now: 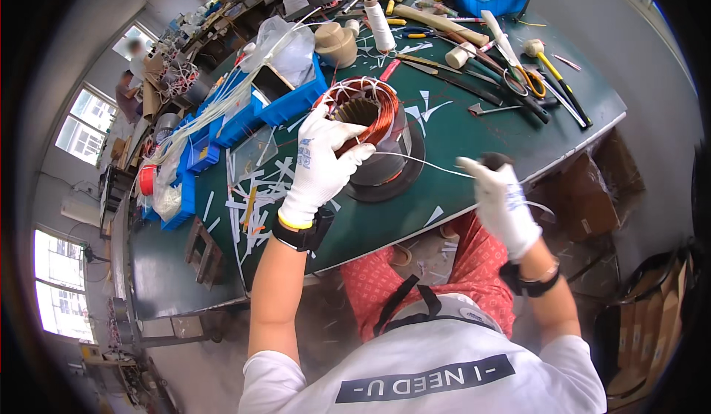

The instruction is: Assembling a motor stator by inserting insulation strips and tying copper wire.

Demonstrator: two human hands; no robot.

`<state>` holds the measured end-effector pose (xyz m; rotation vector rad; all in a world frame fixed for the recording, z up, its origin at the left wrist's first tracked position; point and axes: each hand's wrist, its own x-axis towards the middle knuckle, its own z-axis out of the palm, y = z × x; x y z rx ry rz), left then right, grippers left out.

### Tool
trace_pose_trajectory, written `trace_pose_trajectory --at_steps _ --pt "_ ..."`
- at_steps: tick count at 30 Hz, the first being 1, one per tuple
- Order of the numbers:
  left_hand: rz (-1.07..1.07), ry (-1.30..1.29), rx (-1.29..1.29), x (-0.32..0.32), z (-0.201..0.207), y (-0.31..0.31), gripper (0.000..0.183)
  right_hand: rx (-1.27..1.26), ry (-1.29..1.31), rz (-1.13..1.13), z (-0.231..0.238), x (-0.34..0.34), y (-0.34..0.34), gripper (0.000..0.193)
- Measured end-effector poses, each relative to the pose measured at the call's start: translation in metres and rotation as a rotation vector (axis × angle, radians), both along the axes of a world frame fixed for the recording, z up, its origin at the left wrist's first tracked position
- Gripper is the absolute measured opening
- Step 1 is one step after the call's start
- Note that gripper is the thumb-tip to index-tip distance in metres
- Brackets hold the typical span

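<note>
A motor stator [384, 169] with copper windings [384, 114] round its upper rim stands on a dark round base on the green table. My left hand [322, 151], in a white glove, is closed on the near left part of the windings, thumb and fingers at the rim. From beside the left thumb a thin white cord [429, 166] stretches right to my right hand [503, 203]. That gloved hand is closed on the cord, whose loose end curves out behind it. A dark object [495, 161] shows at the top of the right fist; its kind I cannot make out.
Blue bins [296, 95] with plastic bags and a bundle of white cords [222, 103] lie left. Paper strips [259, 199] litter the table. Scissors [518, 81], a yellow-handled mallet [548, 62], files and a thread cone [378, 25] lie at the far right and back.
</note>
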<state>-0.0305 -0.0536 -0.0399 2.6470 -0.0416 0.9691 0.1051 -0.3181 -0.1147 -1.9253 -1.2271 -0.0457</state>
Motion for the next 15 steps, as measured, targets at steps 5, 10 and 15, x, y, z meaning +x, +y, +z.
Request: trace_pose_trajectory --at_steps 5,10,15 --pt "-0.043 -0.051 0.068 0.007 -0.001 0.001 0.028 0.284 -0.275 -0.086 0.018 -0.027 0.077 0.027" --pt "0.102 0.131 0.328 0.002 0.030 -0.001 0.037 0.099 -0.115 0.214 0.032 -0.023 0.095 0.016" --pt "-0.073 0.661 0.245 0.006 0.046 0.016 0.045 0.089 0.130 0.316 0.049 -0.012 0.099 0.017"
